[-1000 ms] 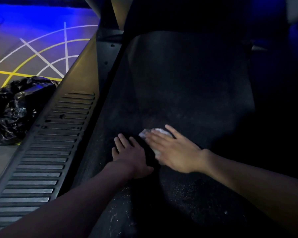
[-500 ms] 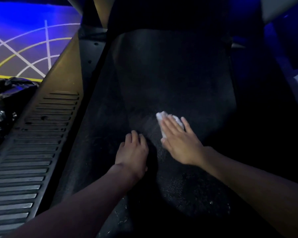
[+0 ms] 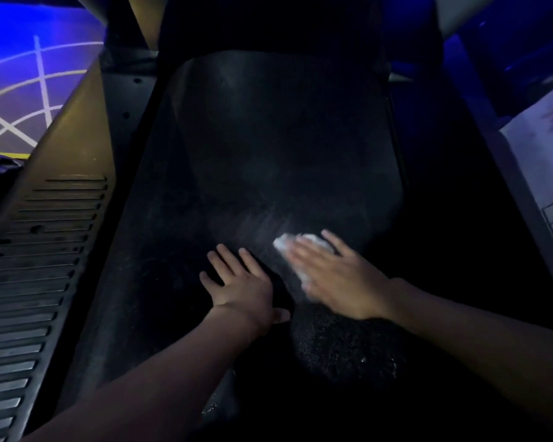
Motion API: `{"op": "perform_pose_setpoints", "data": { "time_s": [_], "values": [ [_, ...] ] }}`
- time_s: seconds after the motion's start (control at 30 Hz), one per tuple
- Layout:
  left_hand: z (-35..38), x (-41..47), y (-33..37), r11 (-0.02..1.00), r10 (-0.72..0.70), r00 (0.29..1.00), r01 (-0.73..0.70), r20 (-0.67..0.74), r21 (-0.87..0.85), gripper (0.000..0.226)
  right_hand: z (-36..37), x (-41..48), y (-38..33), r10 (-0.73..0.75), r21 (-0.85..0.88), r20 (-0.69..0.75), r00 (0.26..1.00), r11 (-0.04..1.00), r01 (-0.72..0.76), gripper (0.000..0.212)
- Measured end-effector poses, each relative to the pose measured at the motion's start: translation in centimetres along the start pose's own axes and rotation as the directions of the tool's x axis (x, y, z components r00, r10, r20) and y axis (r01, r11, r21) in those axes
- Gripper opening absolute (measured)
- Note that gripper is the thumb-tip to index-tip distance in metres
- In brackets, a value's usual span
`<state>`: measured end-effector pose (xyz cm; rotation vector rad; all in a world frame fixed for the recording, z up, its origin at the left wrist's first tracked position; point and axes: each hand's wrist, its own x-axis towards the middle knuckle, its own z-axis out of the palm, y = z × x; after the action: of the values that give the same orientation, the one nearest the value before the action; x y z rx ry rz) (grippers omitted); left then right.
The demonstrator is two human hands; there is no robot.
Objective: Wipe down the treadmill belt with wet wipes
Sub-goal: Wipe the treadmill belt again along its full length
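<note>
While the left hand [image 3: 240,288] lay flat on the belt [image 3: 284,138], apparently as a brace, the right hand [image 3: 336,275] pressed the wipe [image 3: 282,243] down with straight fingers. Neither hand gripped anything.

Treadmill belt [image 3: 268,138]: black, finely textured, running up the middle of the view from the near edge. It lies in dim light. Pale, dusty streaks mark the surface just left of the wipe. A patch of glistening wet specks shows on the near right part.

Wet wipe [image 3: 283,242]: white, crumpled, lying on the belt right of centre. It is pressed under the flat fingers of the right hand [image 3: 339,275]. Only its far-left corner and a strip along the hand's edge show, and both are blurred.
</note>
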<state>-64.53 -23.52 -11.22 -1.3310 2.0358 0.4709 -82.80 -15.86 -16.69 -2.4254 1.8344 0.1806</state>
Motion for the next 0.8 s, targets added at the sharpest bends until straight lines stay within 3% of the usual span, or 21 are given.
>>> {"op": "perform_pose_setpoints", "data": {
  "time_s": [0.1,0.17,0.27,0.33,0.4,0.43,0.47,0.57,0.6,0.63,0.7,0.77,0.8],
  "values": [
    [0.1,-0.1,0.2,0.997,0.064,0.997,-0.062,-0.041,0.049,0.127,-0.7,0.2,2.4,0.371,0.145,0.021,0.928,0.918,-0.370,0.065],
    [0.4,-0.1,0.4,0.976,0.192,0.977,-0.181,-0.092,0.119,0.119,-0.1,-0.8,1.0,0.311,0.116,0.011,0.950,0.944,-0.310,0.067],
    [0.5,-0.2,1.0,0.942,0.299,0.947,-0.274,-0.116,0.192,0.112,0.2,-3.3,-0.2,0.037,0.041,0.045,0.998,0.998,-0.039,0.066],
    [0.0,-0.3,1.6,0.929,0.322,0.940,-0.291,-0.112,0.228,0.112,-0.2,-3.1,2.0,0.147,0.069,0.020,0.989,0.987,-0.148,0.067],
    [-0.3,-0.6,2.2,0.921,0.326,0.943,-0.300,-0.069,0.249,0.110,-0.4,-2.6,3.5,0.389,0.135,0.064,0.919,0.909,-0.394,0.069],
    [-0.2,-0.8,2.6,0.927,0.308,0.951,-0.291,-0.037,0.238,0.110,-0.3,-2.6,3.3,0.435,0.139,0.080,0.897,0.886,-0.442,0.071],
    [-0.1,-0.9,3.0,0.937,0.288,0.958,-0.282,0.000,0.204,0.112,0.0,-3.0,2.5,0.421,0.143,0.067,0.904,0.893,-0.427,0.071],
    [0.7,-1.1,4.0,0.964,0.248,0.966,-0.253,0.073,0.078,0.128,0.1,-5.5,0.4,0.170,0.055,0.058,0.984,0.983,-0.173,0.069],
    [0.9,-1.1,4.2,0.968,0.239,0.969,-0.244,0.068,0.065,0.132,0.1,-5.8,1.4,0.166,0.055,0.052,0.985,0.984,-0.169,0.069],
    [1.1,-1.1,4.3,0.970,0.231,0.971,-0.235,0.058,0.068,0.134,-0.1,-5.6,2.6,0.261,0.078,0.060,0.964,0.961,-0.265,0.071],
    [1.3,-1.2,4.8,0.973,0.216,0.976,-0.218,0.032,0.078,0.134,-0.7,-4.9,4.2,0.567,0.185,0.111,0.816,0.795,-0.577,0.075],
    [1.3,-1.3,5.3,0.966,0.243,0.970,-0.243,0.005,0.088,0.133,-0.1,-5.1,2.8,0.662,0.177,0.124,0.739,0.718,-0.673,0.076],
    [1.3,-1.3,5.4,0.957,0.274,0.962,-0.271,-0.016,0.101,0.132,0.6,-5.6,1.3,0.634,0.138,0.102,0.766,0.754,-0.642,0.075]
  ]
}}
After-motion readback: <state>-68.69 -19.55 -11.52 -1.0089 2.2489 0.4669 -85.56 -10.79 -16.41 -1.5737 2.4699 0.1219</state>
